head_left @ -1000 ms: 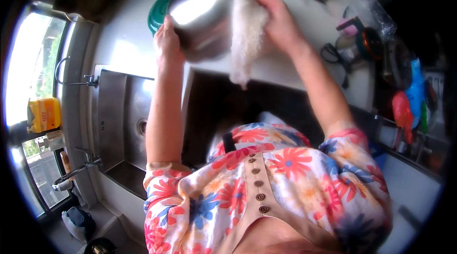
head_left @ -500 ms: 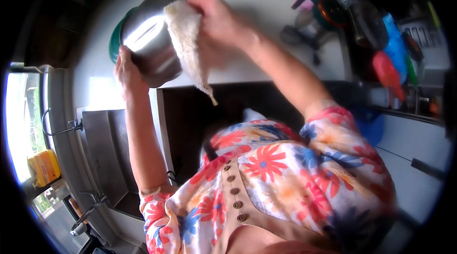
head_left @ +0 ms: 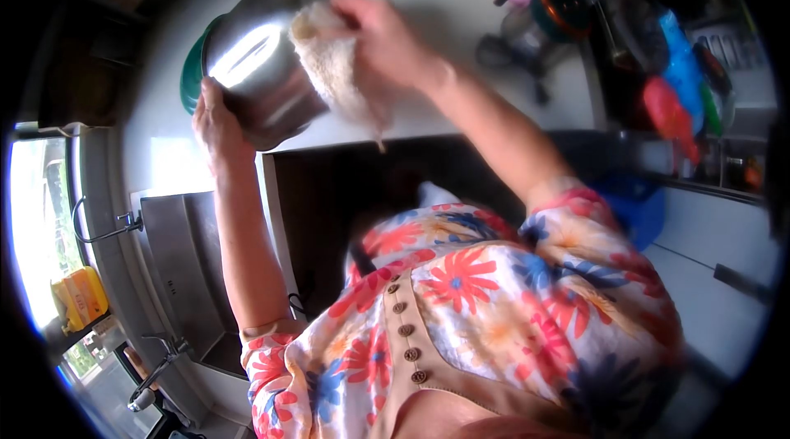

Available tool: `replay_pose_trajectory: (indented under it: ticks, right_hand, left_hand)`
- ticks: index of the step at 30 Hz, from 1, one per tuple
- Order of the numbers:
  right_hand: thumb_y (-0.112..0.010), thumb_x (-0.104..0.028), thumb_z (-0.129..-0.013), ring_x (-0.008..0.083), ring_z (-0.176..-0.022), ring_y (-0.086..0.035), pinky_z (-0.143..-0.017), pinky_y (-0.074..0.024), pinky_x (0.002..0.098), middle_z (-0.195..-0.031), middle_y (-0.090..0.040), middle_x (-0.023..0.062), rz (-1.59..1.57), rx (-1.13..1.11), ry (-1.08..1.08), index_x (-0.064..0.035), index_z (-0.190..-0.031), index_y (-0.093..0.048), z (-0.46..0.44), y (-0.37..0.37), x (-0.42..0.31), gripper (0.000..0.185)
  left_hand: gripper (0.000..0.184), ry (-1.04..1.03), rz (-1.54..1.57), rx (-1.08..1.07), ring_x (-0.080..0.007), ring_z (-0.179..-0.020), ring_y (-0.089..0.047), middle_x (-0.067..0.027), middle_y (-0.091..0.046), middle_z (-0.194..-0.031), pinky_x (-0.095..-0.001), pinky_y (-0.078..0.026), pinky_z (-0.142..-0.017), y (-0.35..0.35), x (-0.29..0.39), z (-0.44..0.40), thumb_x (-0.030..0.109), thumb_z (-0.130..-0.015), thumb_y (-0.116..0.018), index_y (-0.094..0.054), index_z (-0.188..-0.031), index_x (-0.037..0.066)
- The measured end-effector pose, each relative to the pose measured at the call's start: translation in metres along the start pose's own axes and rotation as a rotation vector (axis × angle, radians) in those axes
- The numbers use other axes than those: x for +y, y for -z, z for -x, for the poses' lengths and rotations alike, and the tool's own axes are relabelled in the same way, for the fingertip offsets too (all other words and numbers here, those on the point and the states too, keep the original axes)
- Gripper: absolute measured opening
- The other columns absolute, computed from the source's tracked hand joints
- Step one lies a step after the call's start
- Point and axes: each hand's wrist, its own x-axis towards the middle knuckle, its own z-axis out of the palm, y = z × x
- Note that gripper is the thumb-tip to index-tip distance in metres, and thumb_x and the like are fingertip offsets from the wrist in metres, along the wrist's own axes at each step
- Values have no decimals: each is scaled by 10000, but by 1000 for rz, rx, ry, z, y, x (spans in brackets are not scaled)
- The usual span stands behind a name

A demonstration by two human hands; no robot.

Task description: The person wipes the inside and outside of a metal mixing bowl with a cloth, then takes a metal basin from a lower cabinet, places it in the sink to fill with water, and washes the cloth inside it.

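A shiny metal pot (head_left: 276, 97) is tilted above the white counter, with a bright reflection on its side. My left hand (head_left: 220, 126) grips it at the lower left, thumb on the near surface. In my right hand (head_left: 383, 36) is a whitish, fluffy cloth (head_left: 325, 60), bunched under the fingers and lying against the pot's right side. Its loose end hangs toward the counter's front edge. Part of a green basin-like object (head_left: 192, 77) shows behind the pot; the rest is hidden.
A sink (head_left: 185, 250) with a faucet (head_left: 123, 223) lies to the left, near a window and a yellow container (head_left: 82, 297). On the right of the counter (head_left: 453, 7) stand a dark green kettle-like item (head_left: 559, 13), blurred dark utensils and colourful bags (head_left: 681, 69).
The cloth's hanging end has drawn up and bunched closer to my right hand. The pot has shifted slightly left. My left hand keeps its grip.
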Motion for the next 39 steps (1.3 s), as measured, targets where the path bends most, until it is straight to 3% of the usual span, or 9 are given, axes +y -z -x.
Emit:
replay_pose_trajectory:
  ticks: [4, 8, 12, 14, 23, 27, 33, 36, 39]
  right_hand:
    - [-627, -141, -746, 67, -624, -459, -562, -400, 227, -658, -531, 19, -218, -38, -170, 21, -749, -557, 19, 6, 13, 176]
    - [-601, -110, -727, 62, -625, -456, -553, -392, 221, -661, -519, 7, 97, -111, -289, 33, -752, -542, 40, 14, 29, 157]
    - [-623, -120, -756, 57, -647, -489, -572, -413, 204, -700, -541, 4, -182, -49, -399, 10, -800, -546, 51, 22, 27, 158]
    - [-631, -158, -784, 48, -674, -496, -612, -422, 195, -736, -550, -3, -305, -57, -357, -6, -833, -550, 48, 29, 26, 179]
    - [-646, -164, -776, 55, -695, -533, -623, -447, 197, -773, -583, 13, -185, -119, -170, -4, -887, -570, 10, 7, -9, 209]
    - [-639, -174, -775, 45, -683, -504, -614, -434, 201, -753, -567, 0, -141, -138, -124, -14, -858, -572, 5, 1, 2, 192]
    - [-622, -159, -779, 54, -669, -498, -609, -428, 205, -740, -558, 4, -139, -132, -337, -8, -849, -564, 31, 6, 17, 176]
    - [-623, -159, -778, 62, -663, -506, -608, -427, 203, -738, -560, 7, -223, -127, -313, -2, -846, -563, 35, 5, 17, 181]
    - [-629, -170, -776, 49, -645, -485, -579, -416, 207, -712, -557, 7, -108, -141, -166, 4, -822, -572, 19, 1, 3, 189]
  left_hand:
    - [387, -104, -137, -77, -189, -811, -545, -128, -568, -910, -316, -453, -756, 2, 5, 3, 318, -900, -433, -544, -1046, -22]
    - [369, -45, -59, 39, -185, -790, -537, -108, -562, -865, -322, -448, -747, -5, 13, 3, 322, -902, -427, -560, -996, -9]
    - [369, -30, -133, 101, -191, -859, -533, -130, -571, -920, -326, -429, -783, 11, 6, -6, 309, -904, -421, -555, -1022, -13]
    - [366, 30, -80, 133, -194, -879, -530, -133, -567, -938, -323, -428, -799, 8, 10, -4, 299, -909, -411, -546, -1030, -19]
    - [362, 82, -10, 141, -213, -890, -539, -137, -563, -968, -333, -430, -822, 7, 8, -3, 285, -919, -389, -528, -1067, -15]
    - [357, 53, 24, 114, -228, -899, -544, -131, -541, -1017, -338, -468, -808, 3, 11, 1, 264, -879, -491, -504, -1052, -47]
    - [372, 84, 8, 149, -222, -920, -537, -142, -554, -997, -336, -434, -828, 8, 6, -4, 291, -920, -385, -515, -1076, -21]
    - [371, 64, 47, 130, -226, -925, -537, -147, -545, -1008, -339, -446, -821, 11, 1, -4, 291, -910, -410, -505, -1071, -30]
    - [373, 51, 38, 99, -230, -916, -543, -147, -534, -1025, -344, -473, -800, 9, 2, -2, 285, -888, -467, -491, -1061, -44]
